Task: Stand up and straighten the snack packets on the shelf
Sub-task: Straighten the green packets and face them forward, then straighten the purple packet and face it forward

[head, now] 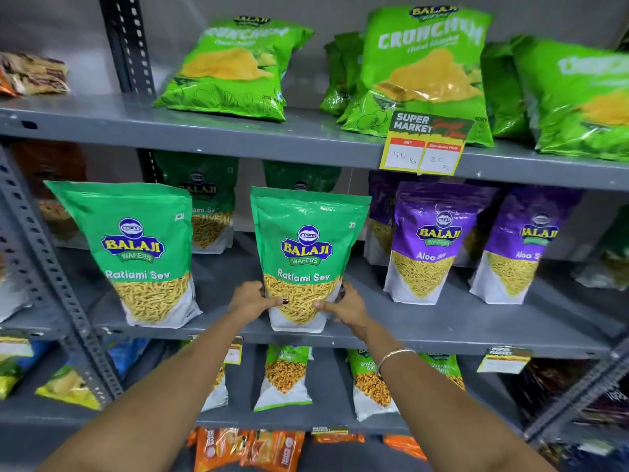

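Observation:
A green Ratlami Sev packet [306, 247] stands upright at the front middle of the grey middle shelf [476, 330]. My left hand [253, 301] grips its lower left edge and my right hand [343, 306] grips its lower right edge, thumbs on the front. A second green Ratlami Sev packet [136, 250] stands to the left, leaning slightly. Two purple Aloo Sev packets [432, 243] [524, 247] stand upright to the right. More green packets [207, 202] stand behind in the shadow.
The upper shelf holds light green Crunchem bags [235, 69] [425, 69], leaning back, and a price tag [425, 144] on its edge. Below are smaller green packets [284, 379] and orange packets [245, 447]. A perforated grey upright [58, 277] borders the left.

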Motion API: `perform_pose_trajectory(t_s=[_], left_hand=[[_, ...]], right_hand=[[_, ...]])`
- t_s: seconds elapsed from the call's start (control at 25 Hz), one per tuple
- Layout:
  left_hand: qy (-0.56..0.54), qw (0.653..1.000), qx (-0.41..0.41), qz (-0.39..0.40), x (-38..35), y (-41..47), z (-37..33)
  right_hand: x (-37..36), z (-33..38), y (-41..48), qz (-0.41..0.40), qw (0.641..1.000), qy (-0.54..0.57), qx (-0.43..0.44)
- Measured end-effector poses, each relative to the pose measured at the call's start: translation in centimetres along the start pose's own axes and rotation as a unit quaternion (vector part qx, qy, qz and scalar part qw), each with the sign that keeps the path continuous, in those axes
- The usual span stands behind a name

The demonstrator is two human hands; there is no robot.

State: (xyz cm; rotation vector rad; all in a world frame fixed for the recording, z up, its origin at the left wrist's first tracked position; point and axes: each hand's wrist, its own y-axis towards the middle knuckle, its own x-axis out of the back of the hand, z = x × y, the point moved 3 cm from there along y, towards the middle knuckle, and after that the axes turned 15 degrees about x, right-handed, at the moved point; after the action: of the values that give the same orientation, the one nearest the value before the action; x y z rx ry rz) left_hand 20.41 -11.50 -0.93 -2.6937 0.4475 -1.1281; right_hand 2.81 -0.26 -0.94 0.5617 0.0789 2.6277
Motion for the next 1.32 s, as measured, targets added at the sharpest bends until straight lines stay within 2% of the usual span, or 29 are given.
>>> perform_pose_trajectory(t_s=[0.24, 0.32, 0.4, 0.48, 0.52, 0.64, 0.72, 0.8, 0.88, 0.96, 1.04, 1.16, 1.32], left_hand=[[0.005, 1.000, -0.011, 0.019, 0.2, -0.5, 0.2], [0.059, 0.997, 0.014, 0.045, 0.4, -0.7, 0.2], [0.111, 0.983, 0.090, 0.118, 0.4, -0.7, 0.8], [0.153, 0.948, 0.176, 0.215, -0.1, -1.6, 0.8], [0.186, 0.928, 0.194, 0.257, -0.7, -2.2, 0.4], [0.240, 0.878, 0.204, 0.361, -4.0, -4.0, -2.9], [0.216, 0.877, 0.170, 0.395, -7.4, -4.9, -6.1], [0.125, 0.915, 0.122, 0.364, -11.8, -4.7, -9.9], [0.013, 0.958, 0.072, 0.279, -15.6, -3.6, -13.1], [-0.078, 0.974, 0.045, 0.207, -18.7, -2.4, -15.9], [-0.146, 0.974, 0.032, 0.168, -20.8, -1.8, -18.0], [-0.229, 0.958, 0.048, 0.164, -22.7, -2.3, -19.5], [-0.256, 0.956, 0.053, 0.129, -22.5, -3.1, -19.3]], right_hand=[[-0.2, 0.3, -0.8, 0.008, 1.000, 0.012, -0.007], [-0.2, 0.0, -0.7, 0.010, 1.000, 0.013, -0.018], [0.4, -0.8, -0.4, 0.007, 0.999, -0.008, -0.031], [2.1, -1.7, -0.4, -0.009, 0.998, -0.050, -0.042], [3.4, -2.2, -0.4, -0.021, 0.996, -0.068, -0.048], [8.8, -4.1, -0.3, -0.064, 0.990, -0.110, -0.061], [13.1, -5.5, 0.1, -0.109, 0.984, -0.121, -0.073], [17.6, -7.4, 1.0, -0.139, 0.979, -0.118, -0.086], [21.0, -9.4, 2.8, -0.120, 0.986, -0.090, -0.076], [23.5, -12.9, 5.6, -0.091, 0.994, -0.036, -0.053], [24.4, -13.8, 6.8, -0.056, 0.997, 0.013, -0.052], [24.6, -13.0, 6.4, 0.016, 0.996, 0.079, -0.023], [24.9, -13.0, 5.5, 0.017, 0.995, 0.101, 0.002]])
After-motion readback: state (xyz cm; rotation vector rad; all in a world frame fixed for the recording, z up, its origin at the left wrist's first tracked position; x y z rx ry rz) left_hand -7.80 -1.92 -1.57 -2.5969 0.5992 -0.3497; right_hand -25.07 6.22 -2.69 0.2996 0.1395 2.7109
